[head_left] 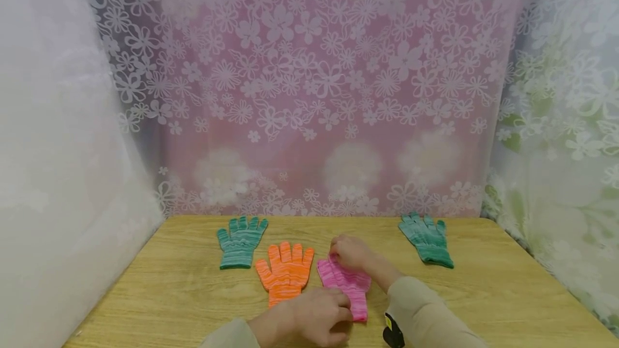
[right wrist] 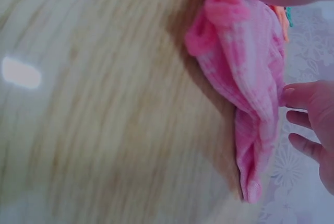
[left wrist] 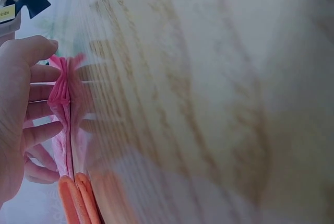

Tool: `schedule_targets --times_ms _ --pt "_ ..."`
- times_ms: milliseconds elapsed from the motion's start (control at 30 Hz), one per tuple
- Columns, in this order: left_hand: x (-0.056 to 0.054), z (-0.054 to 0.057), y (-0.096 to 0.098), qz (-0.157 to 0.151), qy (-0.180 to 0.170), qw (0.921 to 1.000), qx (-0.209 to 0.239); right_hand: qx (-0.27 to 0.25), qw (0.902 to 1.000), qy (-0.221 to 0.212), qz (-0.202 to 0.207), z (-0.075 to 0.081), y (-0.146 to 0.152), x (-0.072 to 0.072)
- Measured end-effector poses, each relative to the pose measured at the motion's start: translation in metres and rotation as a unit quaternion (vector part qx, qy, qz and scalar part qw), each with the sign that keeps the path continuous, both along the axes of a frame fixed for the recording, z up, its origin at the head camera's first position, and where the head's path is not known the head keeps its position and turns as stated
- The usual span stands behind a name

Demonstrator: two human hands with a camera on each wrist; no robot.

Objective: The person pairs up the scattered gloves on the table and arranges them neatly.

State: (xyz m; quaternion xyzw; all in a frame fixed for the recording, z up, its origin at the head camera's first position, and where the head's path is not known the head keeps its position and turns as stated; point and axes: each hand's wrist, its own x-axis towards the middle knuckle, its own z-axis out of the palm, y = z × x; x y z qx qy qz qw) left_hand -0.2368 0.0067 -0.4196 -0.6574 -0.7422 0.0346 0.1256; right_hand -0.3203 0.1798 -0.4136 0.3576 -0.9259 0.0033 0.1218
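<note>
- Pale-streaked pink glove [head_left: 356, 283], lower centre of the frame
- Orange glove [head_left: 287, 272], flecked paler, lower centre-left
- Teal glove [head_left: 240, 243], whitish bands, lower left
- Green glove [head_left: 427, 239], light-streaked, lower right
- Mauve curtain [head_left: 314, 79], white flower print, upper middle
- Yellow-brown grained table [head_left: 159, 294], bottom

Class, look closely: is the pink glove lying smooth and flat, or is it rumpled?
Rumpled. In both wrist views the pink glove is creased, its fabric gathered into raised folds.
</note>
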Motion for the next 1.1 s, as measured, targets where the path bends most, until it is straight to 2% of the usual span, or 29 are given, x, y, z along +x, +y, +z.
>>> schedule_targets --times_ms 167,333,500,600,867,1100 --pt "-0.001 -0.001 0.001 -0.003 -0.008 1.0 0.0 -0.006 0.9999 0.009 -0.012 0.003 0.001 0.0" --pt "-0.001 -0.002 0.001 -0.003 -0.004 1.0 0.0 0.036 0.9989 0.012 -0.027 0.001 0.002 0.0" --pt "0.0 -0.002 0.001 -0.002 -0.009 0.9999 -0.005 0.082 0.9955 0.042 -0.02 -0.005 0.003 0.0" --pt "0.001 -0.001 0.0 0.002 -0.017 0.9998 -0.009 0.094 0.9945 0.045 -0.016 -0.006 0.004 0.0" --pt "0.0 0.0 0.0 0.005 -0.025 0.9997 -0.006 0.086 0.9958 -0.003 -0.03 -0.003 0.006 0.002" --pt "0.0 0.0 0.001 0.004 -0.021 0.9998 -0.004 0.045 0.9987 0.021 0.003 0.006 0.006 0.006"
